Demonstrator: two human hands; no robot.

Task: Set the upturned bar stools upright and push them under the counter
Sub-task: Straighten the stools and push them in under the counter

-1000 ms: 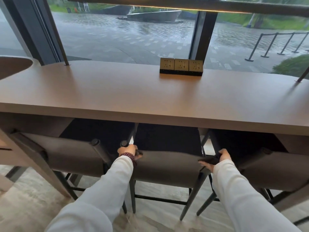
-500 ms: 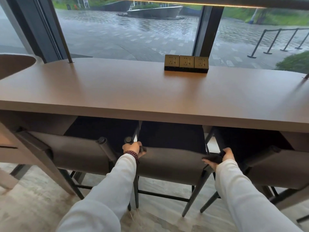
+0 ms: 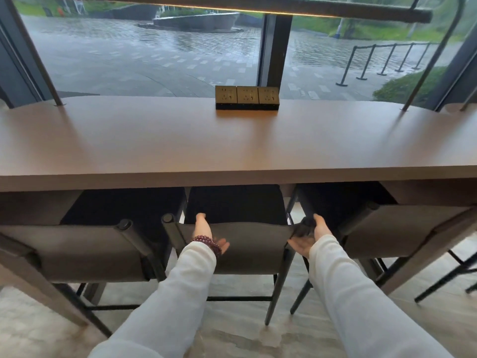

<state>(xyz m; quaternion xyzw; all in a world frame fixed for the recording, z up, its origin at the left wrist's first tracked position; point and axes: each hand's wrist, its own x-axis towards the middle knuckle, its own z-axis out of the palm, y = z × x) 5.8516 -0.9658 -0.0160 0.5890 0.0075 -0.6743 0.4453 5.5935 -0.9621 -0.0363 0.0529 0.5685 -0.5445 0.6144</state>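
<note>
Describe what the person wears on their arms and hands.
A long white fabric sleeve covers each arm to the wrist: left sleeve, right sleeve. A dark red beaded bracelet, wound in several loops, circles the left wrist. The left hand and right hand are bare: no gloves or rings show.

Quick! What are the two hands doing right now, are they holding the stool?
Left hand: open, fingers straight, at the middle stool backrest, holding nothing.
Right hand: open, by the backrest's right post, holding nothing.
</note>
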